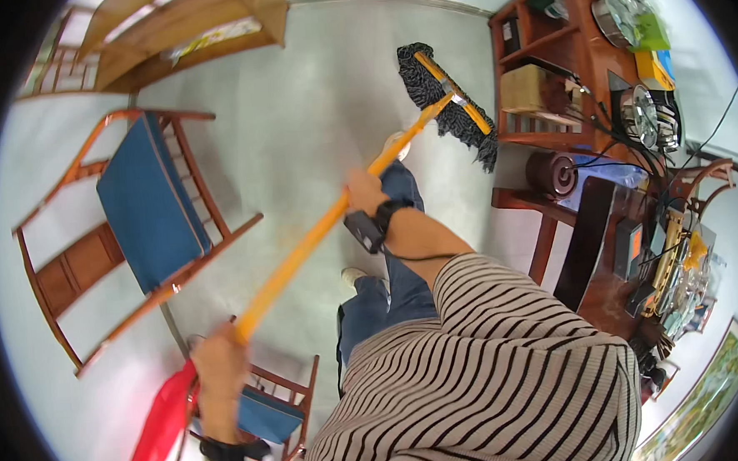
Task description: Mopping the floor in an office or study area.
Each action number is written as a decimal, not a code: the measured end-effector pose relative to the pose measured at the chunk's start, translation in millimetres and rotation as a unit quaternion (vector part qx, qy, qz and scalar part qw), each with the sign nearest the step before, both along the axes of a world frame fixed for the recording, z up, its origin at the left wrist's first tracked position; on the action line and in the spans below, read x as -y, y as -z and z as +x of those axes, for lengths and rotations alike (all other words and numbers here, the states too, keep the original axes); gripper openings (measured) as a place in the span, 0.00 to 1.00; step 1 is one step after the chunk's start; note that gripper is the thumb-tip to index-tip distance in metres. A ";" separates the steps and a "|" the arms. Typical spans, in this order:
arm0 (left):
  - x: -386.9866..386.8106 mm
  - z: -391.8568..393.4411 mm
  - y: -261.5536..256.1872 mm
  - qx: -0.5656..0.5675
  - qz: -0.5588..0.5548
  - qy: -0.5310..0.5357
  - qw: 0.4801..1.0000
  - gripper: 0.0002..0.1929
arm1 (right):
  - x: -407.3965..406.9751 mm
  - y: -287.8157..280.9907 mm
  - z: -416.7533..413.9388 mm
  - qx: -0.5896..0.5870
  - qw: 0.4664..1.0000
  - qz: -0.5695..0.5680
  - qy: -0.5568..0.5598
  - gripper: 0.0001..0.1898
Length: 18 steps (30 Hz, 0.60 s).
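Note:
A flat mop with a dark, shaggy head [420, 80] lies against the pale floor near the wooden cabinet. Its long orange handle [296, 272] runs down and left from the yellow bar across the head. My right hand [366, 192] wraps around the handle about halfway along, blurred by motion. At the handle's upper end, my left hand [220, 357] grips it near the lower left of the view. Each wrist carries a black strap, and a small dark device sits at the right one. Below the hands my two feet stand on the floor.
To the left stands a wooden armchair with a blue cushion [148, 204]; another blue-seated chair [269, 414] is behind my left arm, beside red cloth [157, 429]. A wooden shelf unit [190, 46] stands top left. At right, a cluttered wooden cabinet [549, 136] has trailing cables and a brown pot [544, 174].

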<state>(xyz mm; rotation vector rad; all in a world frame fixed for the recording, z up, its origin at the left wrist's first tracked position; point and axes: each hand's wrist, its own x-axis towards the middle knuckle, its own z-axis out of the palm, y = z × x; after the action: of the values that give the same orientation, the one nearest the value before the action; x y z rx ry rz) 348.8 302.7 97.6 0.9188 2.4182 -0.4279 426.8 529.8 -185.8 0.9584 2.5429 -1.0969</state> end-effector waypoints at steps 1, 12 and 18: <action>30.4 32.7 9.8 0.051 0.000 -0.005 0.999 0.11 | 23.6 1.4 23.5 0.041 0.998 -0.006 0.037 0.05; 283.9 220.2 -80.8 0.123 -0.036 -0.296 0.946 0.15 | 331.0 -18.6 136.8 -0.031 0.984 -0.126 -0.123 0.04; 322.8 260.1 -102.3 0.059 -0.026 -0.322 0.945 0.11 | 367.6 -92.2 120.8 0.211 0.689 -0.481 0.500 0.04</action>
<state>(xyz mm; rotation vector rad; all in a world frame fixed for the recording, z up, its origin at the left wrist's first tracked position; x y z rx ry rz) 608.8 -20.1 199.9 0.0917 2.4087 -0.1793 547.6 162.2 -93.7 1.8860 0.6352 -1.8070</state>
